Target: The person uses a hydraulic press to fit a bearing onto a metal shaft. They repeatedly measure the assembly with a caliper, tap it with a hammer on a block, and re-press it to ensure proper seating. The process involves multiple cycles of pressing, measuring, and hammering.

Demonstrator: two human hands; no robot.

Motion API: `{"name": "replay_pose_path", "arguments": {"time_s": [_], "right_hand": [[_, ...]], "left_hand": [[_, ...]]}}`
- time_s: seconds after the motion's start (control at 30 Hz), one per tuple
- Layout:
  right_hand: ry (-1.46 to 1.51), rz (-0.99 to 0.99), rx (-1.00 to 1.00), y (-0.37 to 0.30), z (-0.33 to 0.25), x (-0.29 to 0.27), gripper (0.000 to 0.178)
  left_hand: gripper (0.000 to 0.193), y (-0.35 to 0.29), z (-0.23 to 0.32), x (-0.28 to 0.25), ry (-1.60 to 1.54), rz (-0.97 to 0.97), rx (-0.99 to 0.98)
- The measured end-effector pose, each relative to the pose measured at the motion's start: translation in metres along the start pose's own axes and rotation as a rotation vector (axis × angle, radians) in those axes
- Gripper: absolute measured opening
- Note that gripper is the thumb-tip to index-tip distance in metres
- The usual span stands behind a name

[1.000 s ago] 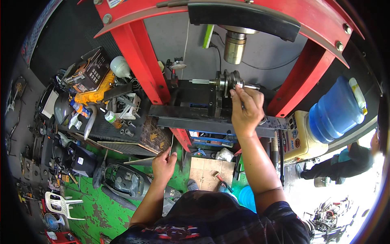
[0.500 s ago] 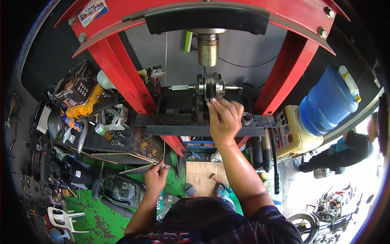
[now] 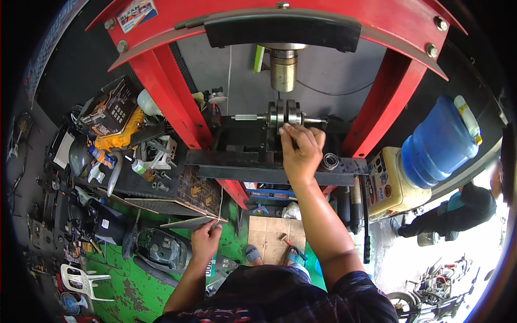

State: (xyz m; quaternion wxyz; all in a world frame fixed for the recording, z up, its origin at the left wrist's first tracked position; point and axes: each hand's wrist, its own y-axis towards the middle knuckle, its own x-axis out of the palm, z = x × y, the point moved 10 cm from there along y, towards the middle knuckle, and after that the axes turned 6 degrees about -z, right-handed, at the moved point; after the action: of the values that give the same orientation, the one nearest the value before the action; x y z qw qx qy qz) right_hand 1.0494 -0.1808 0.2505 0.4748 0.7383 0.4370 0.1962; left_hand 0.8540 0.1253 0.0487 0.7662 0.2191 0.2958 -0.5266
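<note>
A steel crankshaft [image 3: 293, 110] lies across the bed of the red hydraulic press, its shafts pointing left and right. The fingers of my right hand [image 3: 302, 156] are pinched against the near side of its round webs. Above it hangs the press ram [image 3: 284, 75], apart from the crankshaft. A ring bearing [image 3: 330, 161] rests on the black press bed [image 3: 242, 171], just right of my right hand. Lower left, my left hand [image 3: 205, 239] is held beside the edge of a thin board [image 3: 188, 222], its fingers closed; what they hold, if anything, is hidden.
Red press posts [image 3: 167, 97] flank the bed. At left, a bench [image 3: 134, 183] carries bottles, a boxed item and loose parts. A blue water jug [image 3: 439, 142] and cream container [image 3: 390, 177] stand right. A hammer [image 3: 284, 237] lies by my feet; another person [image 3: 458, 207] is at far right.
The whole view has shifted slightly. The crankshaft webs look turned under my right hand's fingers. My left hand's fingertips have come closer to the board's edge.
</note>
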Motion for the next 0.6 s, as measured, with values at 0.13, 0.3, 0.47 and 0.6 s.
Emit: {"name": "replay_pose_path", "arguments": {"time_s": [0.13,0.3,0.47,0.6], "right_hand": [[-0.052,-0.021,-0.025,0.006,0.002,0.006,0.016],[-0.077,-0.061,0.009,0.016,-0.003,0.005,0.012],[-0.065,-0.072,-0.017,0.02,-0.006,0.006,0.013],[0.003,-0.052,0.021,0.017,0.002,0.007,0.013]], "left_hand": [[0.036,-0.005,-0.007,-0.006,0.03,0.006,-0.04],[0.035,-0.006,-0.011,-0.017,0.053,0.047,-0.042],[0.037,-0.009,-0.033,-0.031,0.059,0.114,-0.096],[0.035,-0.016,-0.06,-0.036,0.068,0.101,-0.173]]}}
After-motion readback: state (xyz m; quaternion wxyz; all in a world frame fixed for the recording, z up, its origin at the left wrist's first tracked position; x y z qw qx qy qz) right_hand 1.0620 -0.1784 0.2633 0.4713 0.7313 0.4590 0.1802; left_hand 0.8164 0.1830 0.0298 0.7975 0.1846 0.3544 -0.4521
